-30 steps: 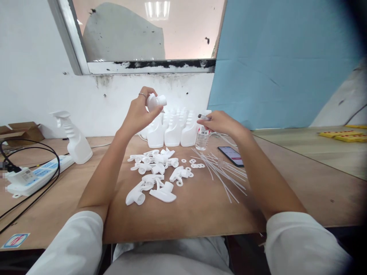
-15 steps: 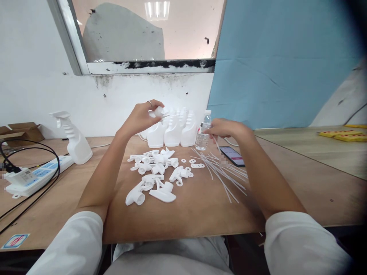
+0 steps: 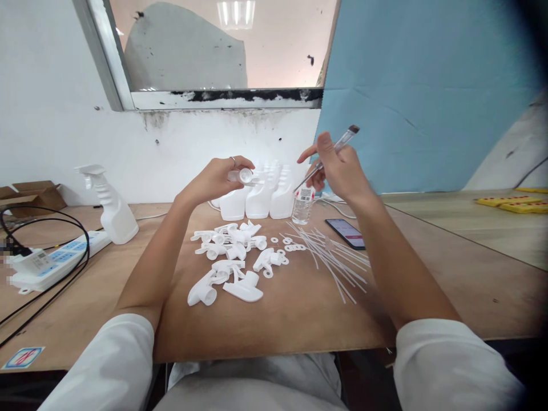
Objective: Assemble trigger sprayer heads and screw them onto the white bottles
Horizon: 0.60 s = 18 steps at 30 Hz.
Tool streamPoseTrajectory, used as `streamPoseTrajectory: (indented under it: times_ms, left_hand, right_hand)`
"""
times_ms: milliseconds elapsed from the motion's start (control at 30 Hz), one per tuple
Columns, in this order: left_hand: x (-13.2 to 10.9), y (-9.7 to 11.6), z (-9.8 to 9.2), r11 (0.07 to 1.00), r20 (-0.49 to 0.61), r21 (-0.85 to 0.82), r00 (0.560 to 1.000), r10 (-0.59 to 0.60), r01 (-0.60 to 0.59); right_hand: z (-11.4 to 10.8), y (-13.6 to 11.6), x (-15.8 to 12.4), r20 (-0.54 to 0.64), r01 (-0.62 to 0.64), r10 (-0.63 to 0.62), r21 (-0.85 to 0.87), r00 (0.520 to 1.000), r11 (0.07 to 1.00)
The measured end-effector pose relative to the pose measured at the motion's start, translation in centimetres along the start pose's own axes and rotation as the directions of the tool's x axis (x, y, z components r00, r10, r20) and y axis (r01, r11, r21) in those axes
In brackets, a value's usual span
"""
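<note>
My left hand grips a white spray trigger head, its round opening turned toward me. In my right hand, closed in front of the blue sheet, is a small screwdriver with a clear handle and dark end. Its thin metal shaft slopes down left toward the clear water bottle, which the hand partly hides. Below the hands lies a pile of white trigger heads. White washers sit beside it, and thin white tubes spread farther right.
White spray bottles stand in rows against the wall. A phone lies right of the tubes. At left are an assembled spray bottle, a power strip with looping black cables and a cardboard box.
My right hand has risen from beside the water bottle, and the screwdriver now shows in it. My left hand has turned the trigger head so its opening faces me.
</note>
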State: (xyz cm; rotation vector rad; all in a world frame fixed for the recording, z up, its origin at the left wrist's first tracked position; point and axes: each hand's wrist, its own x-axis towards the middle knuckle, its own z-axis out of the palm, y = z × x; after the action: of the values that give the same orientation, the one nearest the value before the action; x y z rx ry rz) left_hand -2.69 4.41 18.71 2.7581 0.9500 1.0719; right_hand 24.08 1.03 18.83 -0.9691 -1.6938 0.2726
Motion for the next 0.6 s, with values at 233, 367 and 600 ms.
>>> streamPoseTrajectory:
  times_ms: [233,367,600]
  left_hand:
    - [0.1,0.5,0.0,0.993,0.347,0.062,0.935,0.07,-0.098]
    - [0.1,0.6,0.2,0.993,0.407,0.062,0.911,0.064,-0.098]
    - [0.0,0.8,0.1,0.991,0.418,0.071,0.906,0.069,-0.109]
  right_hand:
    - [0.0,-1.6,-1.2,0.406,0.05,-0.11,0.155,0.907,0.987]
    - [0.2,-1.8,-1.5,0.544,0.083,-0.138,0.125,0.828,0.989]
    - [1.1,-1.0,-1.3,0.586,0.274,-0.217,-0.009,0.781,0.962]
